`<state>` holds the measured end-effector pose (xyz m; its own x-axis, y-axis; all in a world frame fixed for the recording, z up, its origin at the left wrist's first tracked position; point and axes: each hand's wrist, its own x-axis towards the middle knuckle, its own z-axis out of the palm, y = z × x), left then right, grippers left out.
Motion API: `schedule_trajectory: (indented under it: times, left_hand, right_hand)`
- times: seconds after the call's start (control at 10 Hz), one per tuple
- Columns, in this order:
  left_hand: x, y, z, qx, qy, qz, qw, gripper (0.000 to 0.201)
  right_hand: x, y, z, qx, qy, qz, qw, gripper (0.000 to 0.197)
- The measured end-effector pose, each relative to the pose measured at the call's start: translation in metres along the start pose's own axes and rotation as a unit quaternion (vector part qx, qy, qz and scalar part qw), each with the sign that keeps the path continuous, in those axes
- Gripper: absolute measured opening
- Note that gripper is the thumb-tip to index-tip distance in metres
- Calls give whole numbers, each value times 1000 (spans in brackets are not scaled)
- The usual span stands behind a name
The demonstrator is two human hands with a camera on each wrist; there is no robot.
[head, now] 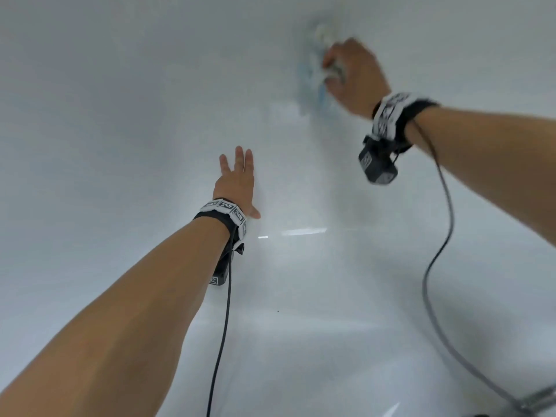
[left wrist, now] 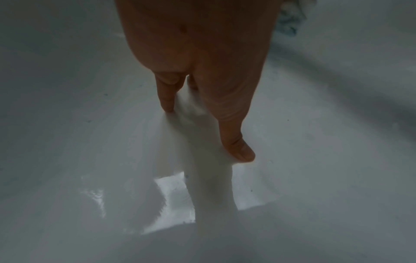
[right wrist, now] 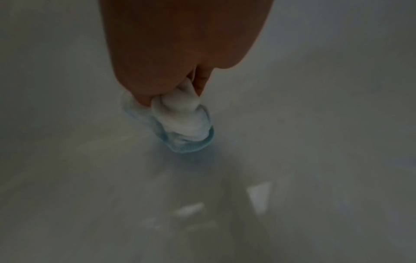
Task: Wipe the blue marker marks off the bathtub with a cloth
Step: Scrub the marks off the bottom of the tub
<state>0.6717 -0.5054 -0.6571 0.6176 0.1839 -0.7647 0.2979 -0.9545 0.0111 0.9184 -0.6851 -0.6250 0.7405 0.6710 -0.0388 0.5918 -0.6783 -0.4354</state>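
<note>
My right hand (head: 346, 73) grips a bunched white cloth (head: 329, 69) and holds it against the white bathtub (head: 120, 100) wall at the upper right of the head view. Pale blue smeared marker marks (head: 310, 76) lie just left of the hand, blurred. In the right wrist view the cloth (right wrist: 182, 121) bulges out from under my curled fingers (right wrist: 202, 83), its lower edge stained blue where it meets the tub. My left hand (head: 237, 182) presses flat on the tub surface lower down, fingers straight. The left wrist view shows its thumb (left wrist: 236, 142) and a finger (left wrist: 166, 96) touching the glossy surface.
A grey cable (head: 436, 266) hangs from my right wrist down to the lower right corner, where a metal fitting (head: 538, 398) shows. A black cable (head: 224, 326) hangs from my left wrist. Bright light reflections (head: 304, 231) sit on the tub.
</note>
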Motion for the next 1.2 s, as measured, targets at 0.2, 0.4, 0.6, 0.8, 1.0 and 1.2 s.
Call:
schedule_trajectory:
  times: [0.2, 0.4, 0.6, 0.8, 1.0, 1.2]
  left_hand:
    - [2, 1, 0, -5, -2, 0, 1000, 147]
    - [0, 2, -3, -13, 0, 4, 1000, 146]
    - [-1, 3, -4, -16, -9, -3, 1000, 147]
    - [2, 1, -1, -3, -10, 0, 1000, 147]
    - [0, 8, -9, -6, -17, -6, 1000, 146]
    - [-1, 9, -5, -5, -19, -12, 1000, 147]
  right_hand:
    - [-18, 19, 18, -56, -75, 144, 985, 35]
    - [-99, -46, 61, 2, -153, 36, 988, 30]
    - [-130, -54, 63, -88, -318, -271, 904, 35]
    - [-28, -5, 22, -170, -55, 66, 982, 47]
    - [-126, -67, 62, -11, -171, -27, 985, 32]
    - [-83, -59, 55, -76, -361, -91, 925, 22]
